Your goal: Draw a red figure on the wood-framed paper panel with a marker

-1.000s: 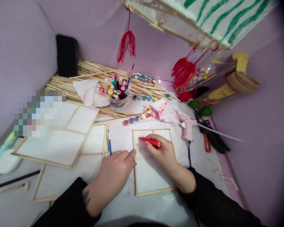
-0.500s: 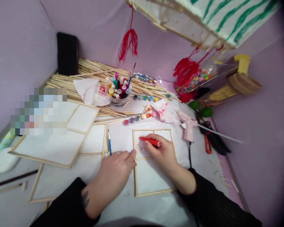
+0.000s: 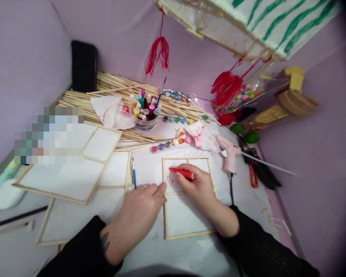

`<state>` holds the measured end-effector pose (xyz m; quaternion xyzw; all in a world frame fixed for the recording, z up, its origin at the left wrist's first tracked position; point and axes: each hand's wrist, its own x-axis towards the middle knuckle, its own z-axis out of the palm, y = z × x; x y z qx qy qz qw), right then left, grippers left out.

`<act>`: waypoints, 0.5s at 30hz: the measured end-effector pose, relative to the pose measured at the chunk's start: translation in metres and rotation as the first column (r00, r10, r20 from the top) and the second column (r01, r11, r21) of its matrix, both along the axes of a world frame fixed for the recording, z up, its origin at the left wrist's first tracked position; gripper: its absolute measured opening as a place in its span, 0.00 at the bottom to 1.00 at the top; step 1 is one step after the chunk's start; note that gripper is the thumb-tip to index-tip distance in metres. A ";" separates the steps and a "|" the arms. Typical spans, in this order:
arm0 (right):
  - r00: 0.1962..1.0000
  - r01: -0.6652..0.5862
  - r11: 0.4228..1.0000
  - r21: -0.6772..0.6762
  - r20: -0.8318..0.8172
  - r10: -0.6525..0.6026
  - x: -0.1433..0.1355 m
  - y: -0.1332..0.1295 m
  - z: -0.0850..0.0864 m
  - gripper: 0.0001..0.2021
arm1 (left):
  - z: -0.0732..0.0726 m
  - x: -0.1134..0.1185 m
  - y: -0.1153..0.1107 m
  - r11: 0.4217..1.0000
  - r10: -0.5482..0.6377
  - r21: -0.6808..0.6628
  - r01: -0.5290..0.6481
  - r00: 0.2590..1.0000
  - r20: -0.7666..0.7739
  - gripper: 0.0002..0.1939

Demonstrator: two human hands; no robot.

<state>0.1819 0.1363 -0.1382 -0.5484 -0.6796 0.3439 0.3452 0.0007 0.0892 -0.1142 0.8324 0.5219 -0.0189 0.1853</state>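
My right hand is closed around a red marker pen, its tip touching the upper left section of a wooden-framed white paper panel. Thin red curved outlines show on the paper around the tip. At the panel's left edge lies my left hand, fingers curled together, with the index fingertip and thumb side against the wooden strip. Its other fingertips are hidden beneath it. A blue paintbrush lies just beyond the left knuckles.
More framed panels overlap on the left. Behind stand a tub of markers, small paint pots and piled wooden sticks. A pink glue gun and pliers lie right. Red tassels hang from a striped lantern.
Both hands keep almost the same place, and the marker tip stays at the red outlines. The view has shifted very slightly.
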 end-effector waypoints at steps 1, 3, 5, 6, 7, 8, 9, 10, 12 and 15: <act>1.000 -0.008 1.000 -0.004 -0.006 0.008 0.000 0.000 0.000 0.06 | 0.000 0.000 0.000 1.000 -0.002 0.001 0.002 1.000 -0.004 0.19; 1.000 -0.007 1.000 -0.006 -0.013 0.007 0.001 -0.001 -0.001 0.06 | 0.001 0.000 0.000 1.000 -0.006 0.002 0.006 1.000 -0.010 0.19; 1.000 0.004 1.000 -0.003 -0.010 -0.004 0.001 -0.001 -0.001 0.06 | 0.001 0.000 0.001 1.000 -0.005 -0.001 0.005 1.000 -0.014 0.19; 1.000 0.001 1.000 -0.003 -0.009 -0.001 0.001 0.000 -0.001 0.06 | 0.001 0.000 0.001 1.000 -0.005 -0.001 0.005 1.000 -0.015 0.19; 1.000 -0.007 1.000 -0.006 -0.011 0.007 0.001 0.000 0.000 0.06 | 0.001 0.000 0.000 1.000 -0.005 -0.001 0.005 1.000 -0.014 0.19; 1.000 -0.017 1.000 -0.011 -0.016 0.017 0.001 0.000 0.000 0.06 | 0.001 0.000 0.000 1.000 -0.006 0.002 0.006 1.000 -0.012 0.19; 0.999 -0.025 1.000 -0.016 -0.023 0.025 0.001 0.000 0.000 0.06 | 0.001 0.000 0.000 1.000 -0.005 0.007 0.005 1.000 -0.010 0.19; 0.999 -0.027 0.999 -0.020 -0.028 0.027 0.001 0.000 0.001 0.06 | 0.001 0.000 0.000 1.000 -0.005 0.013 0.005 1.000 -0.008 0.19; 0.999 -0.021 1.000 -0.017 -0.032 0.020 0.001 0.000 0.001 0.06 | 0.001 0.000 -0.001 1.000 -0.008 0.024 0.008 1.000 -0.004 0.20; 0.999 -0.027 1.000 -0.002 -0.019 0.027 0.001 0.001 0.001 0.06 | 0.001 0.000 -0.001 1.000 -0.006 0.029 0.007 1.000 -0.010 0.19</act>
